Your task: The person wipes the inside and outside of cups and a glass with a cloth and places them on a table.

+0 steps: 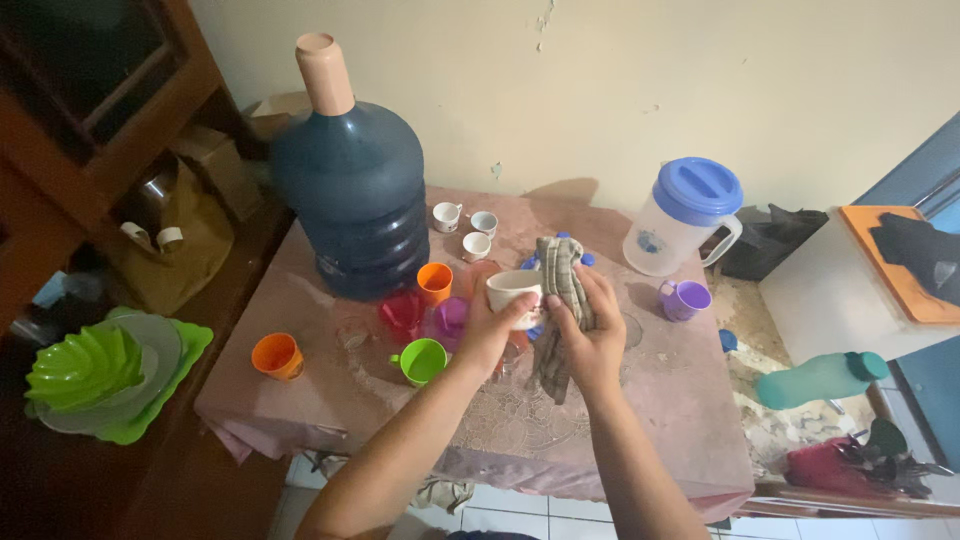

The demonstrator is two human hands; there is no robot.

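Small white ceramic cup (pixel 512 289) held above the middle of the table, tipped so its smooth rim faces sideways toward the right. Left hand (pixel 489 330) wrapped around it — thumb along the near side, fingers curled behind the wall, a firm grasp. Right hand (pixel 587 335) clenched on a striped grey-brown woven cloth (pixel 558 310); the limp fabric bunches above the knuckles and hangs in a loose tail below the palm. Cloth pressed against the cup's open side, so cup and cloth touch between the two hands.

Table (pixel 680 400) draped in a dusty pink cover with a lacy, patterned texture at the near edge. Behind the hands, a large dark blue ribbed plastic water bottle (pixel 350 190) with a pale capped neck. Three more small white cups (pixel 466 228) stand just beside it. Nearer the left hand: an orange plastic tumbler (pixel 434 282), a green plastic mug (pixel 424 360), translucent pink and purple cups — partly hidden. A second orange cup (pixel 277 355) sits apart at the left edge. To the right, a frosted plastic jug with a blue lid (pixel 682 215) and a purple mug (pixel 686 299).
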